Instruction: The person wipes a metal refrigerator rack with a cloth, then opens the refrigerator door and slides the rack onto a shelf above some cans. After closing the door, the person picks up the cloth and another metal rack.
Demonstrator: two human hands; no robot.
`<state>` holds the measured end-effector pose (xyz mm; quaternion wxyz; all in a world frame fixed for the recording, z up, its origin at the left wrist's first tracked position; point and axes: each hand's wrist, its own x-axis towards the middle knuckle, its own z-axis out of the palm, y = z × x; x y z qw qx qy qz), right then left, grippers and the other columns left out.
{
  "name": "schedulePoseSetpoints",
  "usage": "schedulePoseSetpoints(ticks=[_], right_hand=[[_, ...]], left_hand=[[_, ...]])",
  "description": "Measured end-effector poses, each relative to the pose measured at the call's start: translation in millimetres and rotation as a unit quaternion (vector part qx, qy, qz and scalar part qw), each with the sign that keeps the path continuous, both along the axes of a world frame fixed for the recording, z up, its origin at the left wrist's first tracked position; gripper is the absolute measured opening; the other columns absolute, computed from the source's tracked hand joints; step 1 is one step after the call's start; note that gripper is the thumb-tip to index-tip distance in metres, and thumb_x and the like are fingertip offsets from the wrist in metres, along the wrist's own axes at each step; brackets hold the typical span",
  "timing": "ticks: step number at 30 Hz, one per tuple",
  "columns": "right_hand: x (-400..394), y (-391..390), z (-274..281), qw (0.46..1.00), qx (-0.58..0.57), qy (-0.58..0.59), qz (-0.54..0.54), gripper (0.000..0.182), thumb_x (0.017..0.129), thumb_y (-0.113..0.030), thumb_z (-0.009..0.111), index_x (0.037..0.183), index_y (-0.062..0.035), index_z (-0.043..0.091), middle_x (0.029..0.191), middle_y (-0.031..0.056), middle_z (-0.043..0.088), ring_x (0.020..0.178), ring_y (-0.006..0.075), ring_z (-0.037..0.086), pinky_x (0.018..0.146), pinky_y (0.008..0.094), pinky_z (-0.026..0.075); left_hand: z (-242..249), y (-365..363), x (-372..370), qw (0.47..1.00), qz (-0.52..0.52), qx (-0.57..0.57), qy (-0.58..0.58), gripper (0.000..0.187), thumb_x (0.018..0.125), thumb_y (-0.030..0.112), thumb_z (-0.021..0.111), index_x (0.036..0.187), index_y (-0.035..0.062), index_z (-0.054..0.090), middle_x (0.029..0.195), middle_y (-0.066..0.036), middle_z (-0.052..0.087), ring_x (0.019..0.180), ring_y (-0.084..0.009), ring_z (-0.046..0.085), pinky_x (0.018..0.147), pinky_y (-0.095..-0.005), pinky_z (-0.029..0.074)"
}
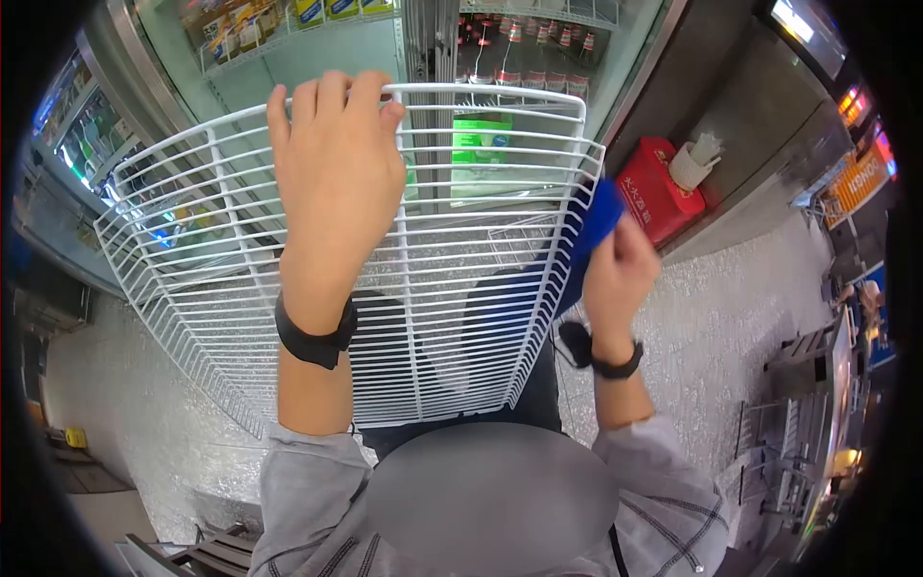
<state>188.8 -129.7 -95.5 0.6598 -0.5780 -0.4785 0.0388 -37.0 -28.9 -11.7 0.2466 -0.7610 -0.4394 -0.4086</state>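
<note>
A white wire shelf [405, 250] with turned-up sides is tilted in front of my body. My left hand [341, 163] is closed over its far edge, fingers hooked round the top wire. At the shelf's right side, my right hand [623, 274] pinches a blue cloth [598, 226]. The cloth lies against the right side wires, and part of it shows through the bars. Each wrist wears a black band. The shelf's near edge is close to my lap, where a grey blurred oval hides part of the view.
An open fridge ahead holds bottles [510, 58] and yellow packs [341, 10] on its racks. A green-and-white box [481, 144] stands lower inside. Right of it is a red bin [654, 192] with a white cup on top. Stools [793, 433] stand far right on the speckled floor [711, 298].
</note>
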Motion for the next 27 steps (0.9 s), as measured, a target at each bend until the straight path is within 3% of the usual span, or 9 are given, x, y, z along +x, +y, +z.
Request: schedulePoseSetpoints(ticks=[4,6,9,12,14,16,19,23,27], right_hand=[[5,24,22,0.994,0.017,0.079,0.077,0.023,0.097,-0.009,0.057,0.111,0.0068,0.066,0.078,-0.0027,0.063,0.069,0.0014,0.051,0.060,0.0186,0.042],[-5,26,11,0.993,0.019,0.080,0.085,0.023,0.097,-0.009,0.056,0.111,0.0078,0.065,0.082,-0.0022,0.065,0.071,0.0015,0.052,0.062,0.0182,0.042],[-4,13,-33,0.970,-0.010,0.171,0.175,0.024,0.099,-0.013,0.056,0.113,0.0052,0.065,0.091,0.0001,0.068,0.079,0.0034,0.057,0.069,0.0192,0.045],[0,-6,-56,0.918,-0.057,0.294,0.259,0.027,0.101,-0.019,0.051,0.115,0.0014,0.064,0.100,0.0041,0.069,0.085,0.0099,0.063,0.077,0.0226,0.050],[3,-16,-83,0.872,-0.159,0.371,0.277,0.028,0.101,-0.020,0.051,0.114,0.0009,0.063,0.100,0.0057,0.069,0.088,0.0130,0.065,0.079,0.0255,0.051],[8,-23,-104,0.793,-0.222,0.461,0.329,0.029,0.099,-0.021,0.052,0.115,0.0002,0.062,0.101,0.0061,0.068,0.091,0.0149,0.065,0.081,0.0286,0.052],[8,-13,-64,0.818,-0.239,0.435,0.292,0.025,0.100,-0.020,0.050,0.102,-0.0014,0.066,0.089,0.0037,0.069,0.080,0.0117,0.065,0.069,0.0267,0.053],[29,15,-28,0.841,-0.129,0.396,0.345,0.026,0.102,-0.018,0.048,0.116,-0.0013,0.060,0.100,0.0048,0.067,0.085,0.0107,0.065,0.076,0.0259,0.054],[0,21,-11,0.941,-0.065,0.196,0.267,0.030,0.104,-0.017,0.044,0.123,0.0025,0.056,0.104,0.0052,0.067,0.091,0.0101,0.061,0.085,0.0257,0.049]], left_hand=[[1,-2,0,1.000,0.010,0.008,-0.002,0.015,0.091,0.016,0.060,0.103,0.0078,0.063,0.096,-0.008,0.059,0.101,-0.0287,0.055,0.106,-0.0524,0.033],[1,0,-4,1.000,0.019,0.009,-0.001,0.015,0.091,0.016,0.060,0.103,0.0078,0.063,0.096,-0.008,0.059,0.101,-0.0287,0.055,0.106,-0.0526,0.033],[-3,1,-8,1.000,0.025,0.004,-0.004,0.015,0.091,0.016,0.059,0.103,0.0078,0.063,0.096,-0.008,0.060,0.101,-0.0285,0.055,0.105,-0.0528,0.033],[-3,-1,-9,1.000,0.026,-0.005,0.003,0.020,0.096,0.019,0.052,0.109,0.0076,0.061,0.099,-0.011,0.060,0.101,-0.0324,0.054,0.106,-0.0494,0.032],[-3,1,-14,1.000,0.020,-0.007,0.000,0.021,0.096,0.020,0.051,0.110,0.0077,0.061,0.099,-0.011,0.060,0.102,-0.0323,0.054,0.106,-0.0495,0.032],[-3,3,-16,1.000,0.017,-0.006,-0.002,0.021,0.096,0.020,0.051,0.110,0.0077,0.061,0.100,-0.011,0.061,0.103,-0.0323,0.054,0.106,-0.0495,0.032],[-5,5,-16,1.000,0.017,-0.005,-0.003,0.021,0.096,0.020,0.051,0.110,0.0076,0.061,0.100,-0.011,0.061,0.103,-0.0321,0.054,0.106,-0.0493,0.032],[-5,7,-10,1.000,0.018,-0.014,0.001,0.021,0.096,0.019,0.051,0.110,0.0079,0.062,0.101,-0.010,0.061,0.104,-0.0319,0.054,0.106,-0.0491,0.031],[-7,12,-14,0.999,0.032,-0.009,0.010,0.021,0.097,0.020,0.050,0.110,0.0081,0.061,0.102,-0.010,0.061,0.105,-0.0316,0.054,0.107,-0.0494,0.031]])
